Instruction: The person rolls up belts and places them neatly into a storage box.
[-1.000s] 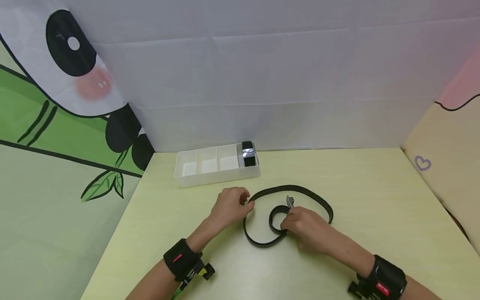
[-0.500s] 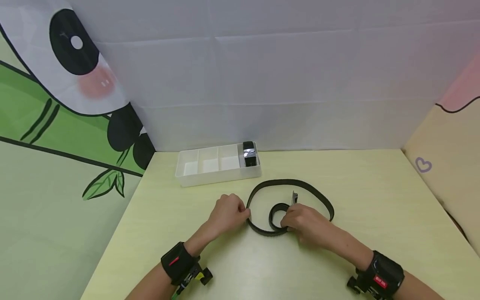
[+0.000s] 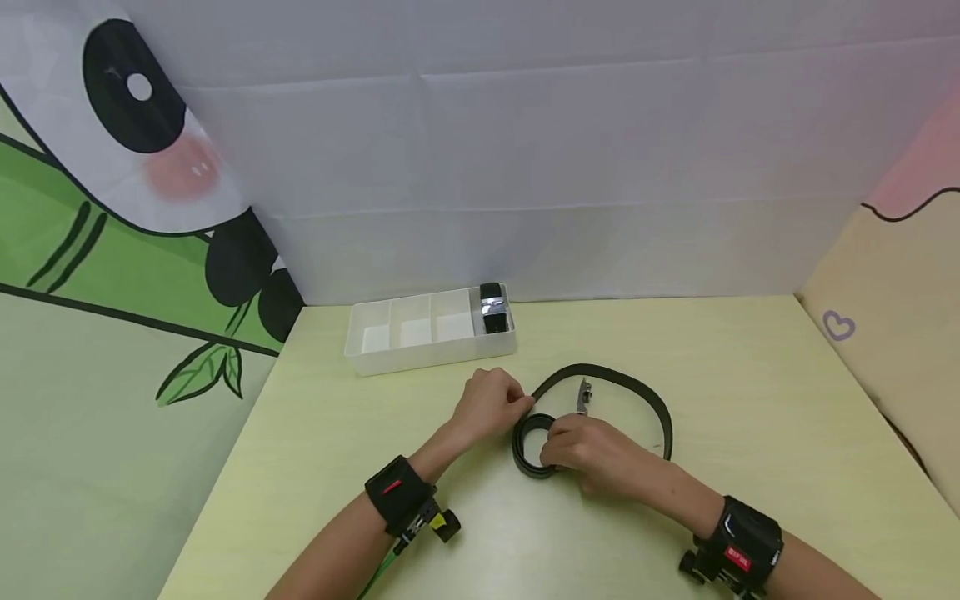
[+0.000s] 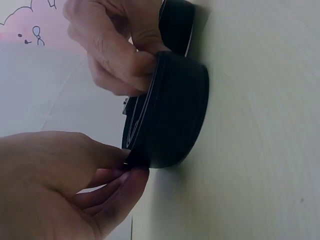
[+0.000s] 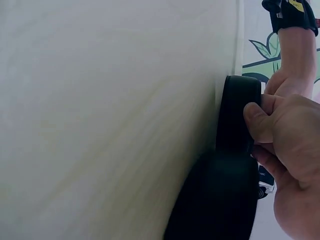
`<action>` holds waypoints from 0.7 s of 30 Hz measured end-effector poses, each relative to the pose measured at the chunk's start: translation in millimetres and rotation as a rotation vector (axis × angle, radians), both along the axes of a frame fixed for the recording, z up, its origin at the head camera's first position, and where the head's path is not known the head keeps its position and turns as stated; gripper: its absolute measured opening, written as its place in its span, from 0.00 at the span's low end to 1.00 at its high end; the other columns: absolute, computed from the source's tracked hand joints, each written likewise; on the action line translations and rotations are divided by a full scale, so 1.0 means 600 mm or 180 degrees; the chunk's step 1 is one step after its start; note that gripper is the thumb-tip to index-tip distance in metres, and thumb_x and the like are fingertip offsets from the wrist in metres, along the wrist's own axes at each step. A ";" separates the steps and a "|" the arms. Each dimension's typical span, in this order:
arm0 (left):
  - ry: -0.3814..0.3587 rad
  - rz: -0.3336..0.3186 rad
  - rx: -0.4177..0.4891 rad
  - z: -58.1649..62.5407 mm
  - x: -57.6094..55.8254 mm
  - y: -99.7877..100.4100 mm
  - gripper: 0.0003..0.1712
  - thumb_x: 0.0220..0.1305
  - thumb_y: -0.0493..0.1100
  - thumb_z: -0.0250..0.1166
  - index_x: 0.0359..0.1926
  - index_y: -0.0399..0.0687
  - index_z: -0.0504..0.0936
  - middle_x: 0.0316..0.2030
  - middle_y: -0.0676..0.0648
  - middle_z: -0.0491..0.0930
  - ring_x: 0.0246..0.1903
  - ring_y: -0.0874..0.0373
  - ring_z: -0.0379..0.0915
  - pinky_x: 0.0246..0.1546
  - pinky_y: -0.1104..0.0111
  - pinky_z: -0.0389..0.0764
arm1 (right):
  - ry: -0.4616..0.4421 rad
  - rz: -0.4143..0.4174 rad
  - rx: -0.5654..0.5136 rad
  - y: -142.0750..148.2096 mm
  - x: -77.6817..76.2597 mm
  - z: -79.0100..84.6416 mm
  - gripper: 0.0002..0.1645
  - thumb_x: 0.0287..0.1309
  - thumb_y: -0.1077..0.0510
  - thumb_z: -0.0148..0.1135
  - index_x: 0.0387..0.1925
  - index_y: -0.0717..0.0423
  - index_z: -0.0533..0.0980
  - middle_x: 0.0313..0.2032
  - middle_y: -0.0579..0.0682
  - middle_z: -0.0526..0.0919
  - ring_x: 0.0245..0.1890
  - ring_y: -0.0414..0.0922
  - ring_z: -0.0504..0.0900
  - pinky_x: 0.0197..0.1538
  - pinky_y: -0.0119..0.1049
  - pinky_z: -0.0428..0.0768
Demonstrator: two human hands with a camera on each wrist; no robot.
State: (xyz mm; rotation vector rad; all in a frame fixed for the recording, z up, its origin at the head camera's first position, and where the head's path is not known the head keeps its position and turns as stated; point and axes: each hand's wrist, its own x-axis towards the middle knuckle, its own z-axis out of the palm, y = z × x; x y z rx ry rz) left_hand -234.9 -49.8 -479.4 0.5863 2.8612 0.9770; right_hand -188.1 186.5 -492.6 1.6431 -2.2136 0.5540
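A black belt (image 3: 622,379) stands on its edge on the table, partly wound into a small coil (image 3: 519,446), with the rest in a wide loop behind. My left hand (image 3: 491,404) pinches the strap between thumb and fingers where it meets the coil; the left wrist view shows the pinch at the belt's edge (image 4: 175,115). My right hand (image 3: 596,450) grips the coil's right side, thumb on the outer face in the right wrist view. Beyond the right knuckles a silver buckle (image 3: 583,395) sticks up. Fingers inside the coil are partly hidden.
Behind the hands, a white compartment tray (image 3: 427,360) stands near the back edge of the pale table (image 3: 750,400). Its rightmost compartment holds a black item with a shiny silver band (image 3: 493,310). A printed cloth backdrop rises behind and at both sides.
The coil has shifted left, and the open loop has become smaller. My left hand has moved right, bringing the pinched strap against the coil. My right hand keeps its grip, slightly further left.
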 end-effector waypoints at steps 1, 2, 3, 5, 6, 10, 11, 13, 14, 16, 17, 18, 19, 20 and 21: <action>0.0000 -0.0006 0.0032 0.000 0.001 0.002 0.15 0.73 0.41 0.75 0.26 0.45 0.96 0.20 0.50 0.89 0.17 0.68 0.71 0.21 0.76 0.66 | -0.0007 0.0003 -0.0003 0.000 -0.001 0.000 0.28 0.45 0.84 0.67 0.35 0.50 0.87 0.35 0.39 0.92 0.44 0.39 0.86 0.56 0.33 0.87; 0.0004 -0.0006 0.0055 -0.001 0.002 0.003 0.14 0.74 0.42 0.76 0.27 0.45 0.97 0.21 0.50 0.90 0.17 0.68 0.71 0.21 0.76 0.66 | -0.0016 0.0006 -0.0009 -0.001 -0.001 0.000 0.27 0.46 0.84 0.67 0.35 0.50 0.87 0.35 0.39 0.92 0.44 0.40 0.86 0.56 0.33 0.87; 0.0012 -0.0005 0.0075 -0.001 0.004 0.003 0.14 0.74 0.42 0.76 0.28 0.46 0.97 0.22 0.49 0.91 0.17 0.68 0.71 0.22 0.76 0.66 | -0.0016 0.0012 -0.0010 -0.001 -0.002 0.000 0.26 0.47 0.84 0.67 0.35 0.50 0.88 0.35 0.39 0.92 0.44 0.40 0.87 0.56 0.33 0.87; 0.0005 0.0007 0.0119 0.000 0.008 0.002 0.13 0.74 0.43 0.76 0.30 0.47 0.98 0.24 0.49 0.92 0.19 0.69 0.73 0.23 0.77 0.68 | 0.0000 0.0017 -0.0021 -0.001 -0.003 0.000 0.26 0.48 0.83 0.67 0.35 0.50 0.88 0.36 0.39 0.92 0.44 0.40 0.87 0.56 0.34 0.88; -0.0002 0.0008 0.0138 0.000 0.010 0.001 0.12 0.74 0.43 0.76 0.32 0.47 0.98 0.25 0.50 0.93 0.19 0.70 0.74 0.24 0.77 0.69 | 0.0000 0.0021 -0.0021 -0.001 -0.003 0.000 0.26 0.48 0.83 0.67 0.35 0.50 0.88 0.36 0.39 0.92 0.44 0.40 0.87 0.56 0.34 0.88; -0.0196 -0.0047 0.0264 0.005 0.021 -0.009 0.08 0.74 0.44 0.77 0.37 0.48 0.99 0.31 0.50 0.95 0.24 0.70 0.80 0.26 0.76 0.75 | -0.0027 0.0049 -0.0038 -0.001 -0.006 -0.002 0.25 0.51 0.83 0.64 0.35 0.50 0.88 0.35 0.40 0.92 0.43 0.40 0.87 0.54 0.34 0.87; -0.0276 -0.0061 0.0299 0.007 0.023 -0.012 0.07 0.74 0.44 0.77 0.38 0.48 0.99 0.32 0.50 0.96 0.25 0.69 0.82 0.27 0.76 0.76 | -0.0030 0.0054 -0.0042 -0.002 -0.006 -0.002 0.26 0.51 0.83 0.65 0.35 0.50 0.88 0.35 0.40 0.93 0.43 0.40 0.87 0.54 0.34 0.87; -0.0407 -0.0082 0.0355 0.011 0.026 -0.016 0.06 0.72 0.44 0.79 0.40 0.47 0.99 0.34 0.49 0.96 0.28 0.67 0.86 0.28 0.75 0.78 | -0.0025 0.0048 -0.0049 -0.002 -0.007 -0.003 0.25 0.51 0.83 0.66 0.35 0.50 0.88 0.36 0.40 0.93 0.43 0.40 0.87 0.53 0.33 0.87; -0.0453 -0.0086 0.0372 0.012 0.027 -0.018 0.06 0.71 0.43 0.80 0.41 0.46 0.99 0.34 0.49 0.97 0.30 0.66 0.88 0.29 0.75 0.80 | -0.0014 0.0044 -0.0050 -0.002 -0.008 -0.003 0.25 0.50 0.83 0.68 0.35 0.50 0.88 0.36 0.40 0.93 0.43 0.40 0.87 0.53 0.33 0.87; -0.0521 -0.0043 0.0399 0.015 0.029 -0.019 0.06 0.69 0.43 0.82 0.42 0.45 0.99 0.36 0.48 0.97 0.33 0.64 0.90 0.32 0.75 0.81 | -0.0009 0.0038 -0.0040 -0.002 -0.008 -0.004 0.25 0.49 0.83 0.69 0.35 0.50 0.88 0.36 0.39 0.93 0.44 0.40 0.87 0.53 0.33 0.87; -0.0524 -0.0029 0.0402 0.015 0.030 -0.019 0.06 0.68 0.42 0.82 0.42 0.45 0.99 0.36 0.48 0.97 0.34 0.63 0.91 0.32 0.75 0.82 | -0.0007 0.0039 -0.0029 -0.002 -0.008 -0.004 0.25 0.49 0.83 0.70 0.35 0.50 0.88 0.37 0.39 0.93 0.44 0.40 0.87 0.53 0.33 0.87; -0.0512 -0.0021 0.0386 0.016 0.030 -0.019 0.06 0.67 0.42 0.83 0.42 0.44 0.99 0.36 0.48 0.97 0.35 0.62 0.92 0.32 0.75 0.82 | -0.0009 0.0038 -0.0018 -0.001 -0.009 -0.004 0.25 0.49 0.83 0.71 0.36 0.50 0.88 0.37 0.39 0.93 0.44 0.40 0.88 0.53 0.33 0.87; -0.0517 -0.0015 0.0382 0.016 0.031 -0.018 0.06 0.67 0.41 0.83 0.42 0.44 0.99 0.36 0.48 0.97 0.35 0.61 0.92 0.32 0.74 0.82 | -0.0015 0.0039 -0.0006 -0.001 -0.009 -0.004 0.25 0.49 0.83 0.71 0.36 0.50 0.88 0.37 0.39 0.93 0.44 0.40 0.88 0.54 0.33 0.87; -0.0520 -0.0009 0.0370 0.017 0.031 -0.018 0.06 0.67 0.41 0.83 0.42 0.44 0.99 0.36 0.47 0.97 0.35 0.61 0.92 0.32 0.74 0.82 | -0.0032 0.0044 0.0001 -0.001 -0.009 -0.005 0.25 0.49 0.82 0.71 0.36 0.50 0.89 0.37 0.39 0.93 0.44 0.40 0.88 0.54 0.33 0.87; -0.0523 -0.0009 0.0354 0.018 0.032 -0.017 0.06 0.67 0.41 0.83 0.42 0.44 0.99 0.36 0.47 0.97 0.35 0.60 0.92 0.32 0.74 0.82 | -0.0046 0.0045 0.0007 -0.001 -0.009 -0.004 0.25 0.49 0.82 0.72 0.37 0.50 0.89 0.38 0.40 0.94 0.44 0.40 0.88 0.54 0.33 0.88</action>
